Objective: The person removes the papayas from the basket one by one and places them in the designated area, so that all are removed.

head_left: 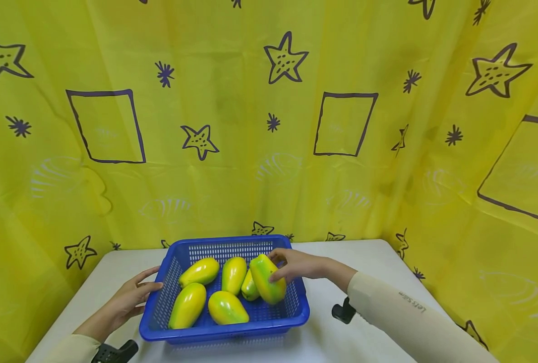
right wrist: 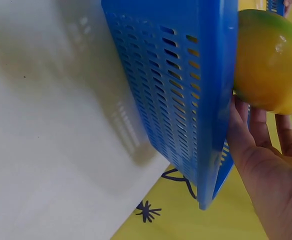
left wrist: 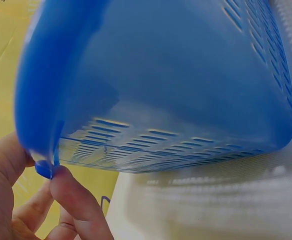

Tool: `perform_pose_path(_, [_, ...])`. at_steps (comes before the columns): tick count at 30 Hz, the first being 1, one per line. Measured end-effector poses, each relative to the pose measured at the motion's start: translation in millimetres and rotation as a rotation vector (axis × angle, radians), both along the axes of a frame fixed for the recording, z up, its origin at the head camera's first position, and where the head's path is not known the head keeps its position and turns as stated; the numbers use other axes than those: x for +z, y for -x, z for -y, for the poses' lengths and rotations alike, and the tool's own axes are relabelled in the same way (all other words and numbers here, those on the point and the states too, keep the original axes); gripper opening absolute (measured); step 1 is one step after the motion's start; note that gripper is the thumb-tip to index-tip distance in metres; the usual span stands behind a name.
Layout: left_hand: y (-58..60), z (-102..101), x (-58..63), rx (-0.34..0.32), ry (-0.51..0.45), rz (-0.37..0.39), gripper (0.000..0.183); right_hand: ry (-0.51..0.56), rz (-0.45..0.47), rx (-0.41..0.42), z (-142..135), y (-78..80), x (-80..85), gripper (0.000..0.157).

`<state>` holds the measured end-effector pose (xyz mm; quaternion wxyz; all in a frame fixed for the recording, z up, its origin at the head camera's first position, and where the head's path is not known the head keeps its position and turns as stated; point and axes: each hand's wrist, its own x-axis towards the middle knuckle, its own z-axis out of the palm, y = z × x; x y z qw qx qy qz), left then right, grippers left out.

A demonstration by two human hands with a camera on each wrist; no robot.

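A blue plastic basket (head_left: pixel 223 330) with slotted walls stands on the table and holds several glossy yellow-green mangoes (head_left: pixel 187 305). At its right end, my right hand (head_left: pixel 298 264) grips one mango (head_left: pixel 267 282) between thumb and fingers. That mango is tilted and raised above another mango (head_left: pixel 249 288), which it partly covers. In the right wrist view the held mango (right wrist: pixel 271 62) shows beside the basket's rim (right wrist: pixel 217 90). My left hand (head_left: pixel 125 300) is at the basket's left side. In the left wrist view, its thumb and finger pinch the rim (left wrist: pixel 46 100).
The basket sits on a white table (head_left: pixel 350 282), with table surface to its left and right. A yellow curtain (head_left: pixel 237 191) printed with starfish and squares hangs behind the table and along both sides. Dark wrist devices (head_left: pixel 343 311) are worn at both sleeves.
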<state>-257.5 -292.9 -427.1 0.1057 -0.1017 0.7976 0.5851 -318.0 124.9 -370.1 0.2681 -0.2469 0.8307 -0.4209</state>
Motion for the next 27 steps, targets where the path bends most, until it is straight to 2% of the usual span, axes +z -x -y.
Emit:
perform_pose_path(14, [0.2, 0.3, -0.7, -0.002, 0.006, 0.0, 0.077, 0.062, 0.158, -0.079, -13.3, 8.8, 10.6, 0.066])
perform_pose_path(21, [-0.1, 0.1, 0.3, -0.015, 0.02, 0.005, 0.079, 0.128, 0.253, -0.105, -25.3, 15.7, 13.3, 0.071])
perform_pose_path(27, [-0.1, 0.7, -0.8, -0.006, 0.014, 0.013, 0.08, 0.157, 0.266, -0.131, -33.7, 21.5, 15.0, 0.075])
